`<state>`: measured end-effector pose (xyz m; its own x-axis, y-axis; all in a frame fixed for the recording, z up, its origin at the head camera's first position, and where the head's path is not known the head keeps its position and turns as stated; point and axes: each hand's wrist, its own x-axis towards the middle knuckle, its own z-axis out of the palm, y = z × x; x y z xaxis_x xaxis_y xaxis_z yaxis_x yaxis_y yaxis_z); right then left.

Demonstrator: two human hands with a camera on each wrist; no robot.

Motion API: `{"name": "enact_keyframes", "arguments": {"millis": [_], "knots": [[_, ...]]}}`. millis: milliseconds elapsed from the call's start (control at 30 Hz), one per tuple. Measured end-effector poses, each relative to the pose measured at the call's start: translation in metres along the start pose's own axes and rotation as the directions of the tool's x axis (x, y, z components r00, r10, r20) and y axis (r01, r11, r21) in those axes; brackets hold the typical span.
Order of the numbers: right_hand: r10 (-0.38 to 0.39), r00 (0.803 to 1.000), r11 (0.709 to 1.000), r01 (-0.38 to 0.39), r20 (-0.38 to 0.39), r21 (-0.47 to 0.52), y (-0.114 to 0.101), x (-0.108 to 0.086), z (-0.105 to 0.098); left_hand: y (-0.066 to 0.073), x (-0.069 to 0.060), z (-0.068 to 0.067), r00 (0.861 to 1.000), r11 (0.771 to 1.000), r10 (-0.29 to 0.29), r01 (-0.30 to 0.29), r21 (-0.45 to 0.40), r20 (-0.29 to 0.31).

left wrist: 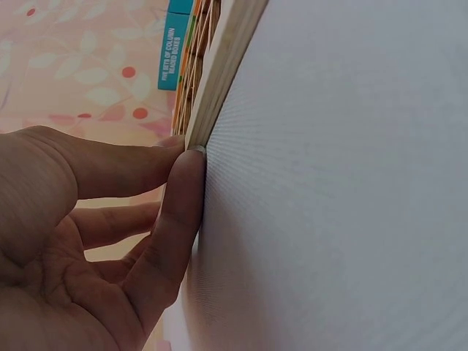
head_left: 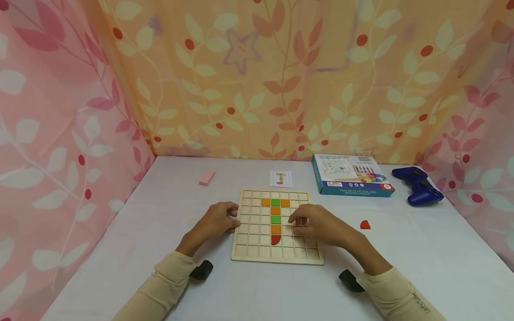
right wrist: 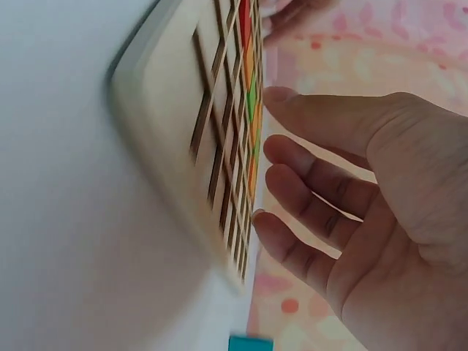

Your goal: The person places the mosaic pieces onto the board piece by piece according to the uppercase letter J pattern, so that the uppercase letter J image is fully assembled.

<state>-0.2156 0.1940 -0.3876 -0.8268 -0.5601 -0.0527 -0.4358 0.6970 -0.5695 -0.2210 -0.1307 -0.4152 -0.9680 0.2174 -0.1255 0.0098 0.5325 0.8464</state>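
Note:
A wooden grid board (head_left: pixel 245 249) lies flat on the white table. Orange and green square tiles form a T on it, with an orange tile (head_left: pixel 275 229) low on the stem and a red rounded piece (head_left: pixel 275 240) below that. My left hand (head_left: pixel 214 220) pinches the board's left edge between thumb and finger, as the left wrist view shows close up. Over the right side of the board, my right hand (head_left: pixel 321 224) hovers with fingers loosely bent and nothing between them. Another red piece (head_left: pixel 365 224) rests on the table to the right of that hand.
Behind the board lies a printed pattern card (head_left: pixel 287 179). To its left is a pink block (head_left: pixel 206 178); to its right, a teal-edged box (head_left: pixel 351 176) and a blue game controller (head_left: pixel 418 187). A floral curtain (head_left: pixel 249 89) encloses the table's back and sides.

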Motion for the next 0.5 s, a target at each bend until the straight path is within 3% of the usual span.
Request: {"name": "enact_keyframes", "arguments": {"millis": [500], "knots": [[0.11, 0.982, 0.981, -0.131, -0.15, -0.141, 0.063, -0.065, -0.05, -0.002, 0.001, 0.0, 1.0, 1.0, -0.002, 0.002, -0.002, -0.001]]}}
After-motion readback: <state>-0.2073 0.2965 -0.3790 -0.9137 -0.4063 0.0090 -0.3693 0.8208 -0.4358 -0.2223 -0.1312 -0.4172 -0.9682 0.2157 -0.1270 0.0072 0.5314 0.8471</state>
